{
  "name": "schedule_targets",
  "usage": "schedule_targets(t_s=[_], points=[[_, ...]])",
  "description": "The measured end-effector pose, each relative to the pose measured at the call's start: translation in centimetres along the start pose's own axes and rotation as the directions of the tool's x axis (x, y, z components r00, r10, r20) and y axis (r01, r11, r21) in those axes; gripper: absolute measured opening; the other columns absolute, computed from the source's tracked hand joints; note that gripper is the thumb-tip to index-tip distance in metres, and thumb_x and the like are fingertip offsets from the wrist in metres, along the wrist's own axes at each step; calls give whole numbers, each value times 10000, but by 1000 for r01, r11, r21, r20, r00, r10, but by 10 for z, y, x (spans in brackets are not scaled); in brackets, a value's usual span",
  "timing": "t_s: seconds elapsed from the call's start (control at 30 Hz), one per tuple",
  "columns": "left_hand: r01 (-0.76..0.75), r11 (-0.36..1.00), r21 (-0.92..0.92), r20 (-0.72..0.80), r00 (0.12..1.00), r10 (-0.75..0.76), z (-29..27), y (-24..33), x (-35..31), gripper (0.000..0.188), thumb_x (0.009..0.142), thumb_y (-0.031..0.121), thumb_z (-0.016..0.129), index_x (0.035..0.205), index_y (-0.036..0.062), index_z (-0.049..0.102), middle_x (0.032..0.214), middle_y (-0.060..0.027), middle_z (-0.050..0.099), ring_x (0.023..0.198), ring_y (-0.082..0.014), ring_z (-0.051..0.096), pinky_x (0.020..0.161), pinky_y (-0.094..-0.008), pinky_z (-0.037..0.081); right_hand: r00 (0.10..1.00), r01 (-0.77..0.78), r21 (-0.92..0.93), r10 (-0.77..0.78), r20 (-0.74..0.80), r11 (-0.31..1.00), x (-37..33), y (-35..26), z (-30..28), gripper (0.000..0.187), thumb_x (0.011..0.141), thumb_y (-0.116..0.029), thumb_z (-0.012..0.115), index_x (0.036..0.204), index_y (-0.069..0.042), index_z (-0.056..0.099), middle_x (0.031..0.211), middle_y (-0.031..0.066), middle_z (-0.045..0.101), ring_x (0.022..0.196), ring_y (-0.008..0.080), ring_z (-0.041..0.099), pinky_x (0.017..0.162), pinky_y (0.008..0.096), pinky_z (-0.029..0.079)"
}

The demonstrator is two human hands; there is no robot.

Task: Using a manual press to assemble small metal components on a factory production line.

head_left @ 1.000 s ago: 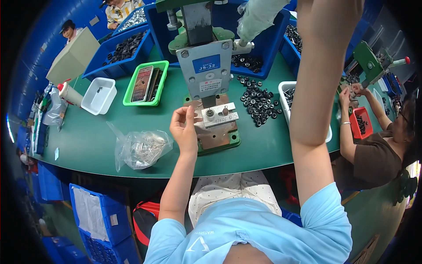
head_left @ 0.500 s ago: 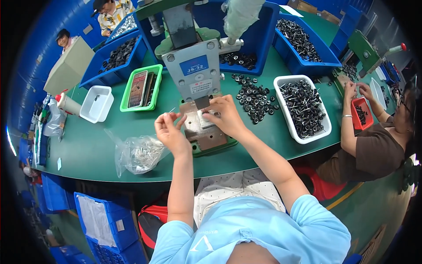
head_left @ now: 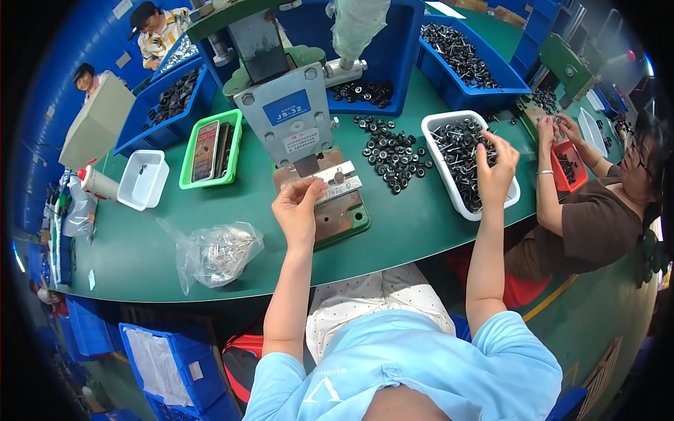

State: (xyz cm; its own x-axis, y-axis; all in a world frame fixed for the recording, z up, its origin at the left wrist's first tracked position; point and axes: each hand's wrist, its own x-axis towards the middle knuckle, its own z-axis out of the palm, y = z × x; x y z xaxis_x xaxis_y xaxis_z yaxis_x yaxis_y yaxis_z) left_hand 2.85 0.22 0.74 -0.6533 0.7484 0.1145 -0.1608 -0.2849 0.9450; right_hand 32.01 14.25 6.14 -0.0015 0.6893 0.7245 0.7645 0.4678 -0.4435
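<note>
My left hand [head_left: 298,210] is at the front of a hand press [head_left: 286,116], thumb and forefinger pinched together at the left end of a light metal fixture block [head_left: 338,188]. Whatever lies between those fingertips is hidden or too small to make out. Over the right side of a white tray [head_left: 430,125] hangs my right hand [head_left: 498,172], fingers apart and nothing visible in them. The tray holds many black round caps with thin metal pins [head_left: 456,165]. Loose black caps [head_left: 397,158] lie on the table between press and tray.
A clear bag of metal pins [head_left: 225,254] lies left of my left forearm. Beyond are a green basket [head_left: 184,175] with a phone, a small white tray [head_left: 142,202] and blue bins [head_left: 484,98]. At right, a co-worker [head_left: 590,224] handles parts above a red tray [head_left: 577,184].
My right hand has left the press and moved right, over the white tray, its fingers spreading. My left hand, which held a thin pin, has moved right to the fixture block. The view has shifted slightly.
</note>
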Motion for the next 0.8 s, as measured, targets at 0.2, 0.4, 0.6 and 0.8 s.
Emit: schedule_targets(t_s=[0.2, 0.4, 0.6, 0.8], points=[[-19, 1000, 14, -21, 1000, 19, 2, 6, 10, 111, 833, 16, 666, 883, -60, 602, 826, -128, 654, 774, -191, 670, 729, -272, 558, 983, -11, 270, -39, 178, 963, -31, -31, 1, 156, 806, -20, 619, 938, -59, 691, 941, 81, 649, 864, 191, 570, 758, 285, 461], [-40, 986, -162, -57, 998, 31, 3, 3, 11, 334, 784, -53, 685, 868, 79, 389, 835, -123, 636, 854, -223, 664, 768, -304, 542, 897, -71, 430, -131, 421, 900, -60, -37, 38, 171, 780, 6, 627, 936, -42, 678, 829, 66, 644, 661, 158, 581, 615, 262, 467], [-39, 964, -263, 7, 999, 42, 6, 8, 2, 430, 747, -96, 699, 881, 105, 344, 1021, -129, 557, 964, -261, 643, 861, -324, 507, 842, -23, 256, -120, 527, 966, -79, -29, 68, 236, 715, 33, 669, 935, -21, 602, 876, 94, 523, 729, 237, 572, 675, 342, 474], [-46, 983, -175, 18, 999, 50, -8, 15, -3, 379, 774, -72, 666, 926, 86, 358, 1138, -141, 433, 992, -319, 628, 846, -344, 522, 805, -147, 287, -54, 591, 947, -70, -27, 72, 229, 699, 46, 692, 896, -2, 585, 862, 88, 561, 677, 161, 588, 626, 292, 486]])
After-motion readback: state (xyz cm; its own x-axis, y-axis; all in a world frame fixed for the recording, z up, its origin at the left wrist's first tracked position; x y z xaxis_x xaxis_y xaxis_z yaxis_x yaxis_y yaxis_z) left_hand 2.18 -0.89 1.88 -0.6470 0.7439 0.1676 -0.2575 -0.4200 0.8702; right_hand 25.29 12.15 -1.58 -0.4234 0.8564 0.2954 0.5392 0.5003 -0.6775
